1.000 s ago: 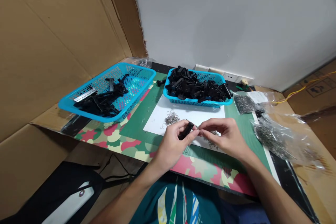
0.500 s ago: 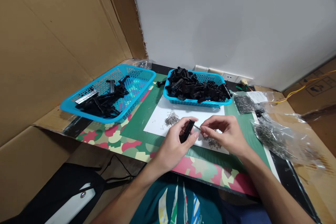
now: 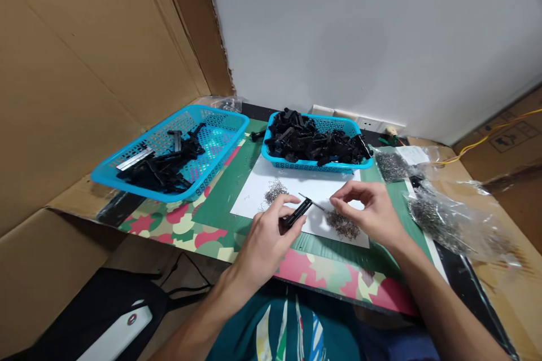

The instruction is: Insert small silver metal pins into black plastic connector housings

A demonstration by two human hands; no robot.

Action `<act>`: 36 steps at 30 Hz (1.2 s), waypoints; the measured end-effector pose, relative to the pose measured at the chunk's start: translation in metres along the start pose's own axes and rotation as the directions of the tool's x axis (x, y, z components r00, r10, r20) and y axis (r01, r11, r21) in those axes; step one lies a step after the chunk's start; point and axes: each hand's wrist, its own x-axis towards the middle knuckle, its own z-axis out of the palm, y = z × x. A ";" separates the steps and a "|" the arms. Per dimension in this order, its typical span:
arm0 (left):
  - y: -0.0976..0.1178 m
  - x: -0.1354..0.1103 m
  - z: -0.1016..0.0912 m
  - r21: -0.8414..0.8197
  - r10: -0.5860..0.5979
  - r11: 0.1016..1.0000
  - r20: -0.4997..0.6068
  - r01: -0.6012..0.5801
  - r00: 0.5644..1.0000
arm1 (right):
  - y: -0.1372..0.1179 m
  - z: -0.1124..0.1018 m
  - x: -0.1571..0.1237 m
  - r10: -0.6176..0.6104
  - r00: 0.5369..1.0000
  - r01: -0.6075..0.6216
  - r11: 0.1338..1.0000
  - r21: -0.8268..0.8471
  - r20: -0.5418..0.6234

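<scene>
My left hand (image 3: 271, 237) is closed around a black plastic part (image 3: 298, 213), long and narrow, gripped between thumb and fingers. A thin metal rod (image 3: 318, 205) lies across the far end of this part and juts out on both sides. Just right of the rod's end is my right hand (image 3: 370, 211), its thumb and index fingertips together in a pinch; anything between them is too small to make out. Below those fingertips a pile of small metal springs or clips (image 3: 345, 227) rests on a white sheet (image 3: 248, 203). A second such pile (image 3: 276, 190) lies beyond my left hand.
A blue basket (image 3: 317, 166) heaped with black parts stands at the back. Another blue basket (image 3: 220, 172), at the left, holds fewer black parts. Clear bags of small metal pieces (image 3: 436, 220) lie at the right. Cardboard (image 3: 84, 67) walls the left side.
My left hand has moved slightly left and lower, turning the black part flatter. My right fingertips have drawn apart from the metal rod, which now shows on both sides of the part.
</scene>
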 end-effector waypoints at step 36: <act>-0.001 -0.008 0.018 0.501 0.230 0.813 0.190 -0.295 0.955 | 0.002 0.029 -0.007 0.174 0.975 -0.121 0.937 -0.326 0.136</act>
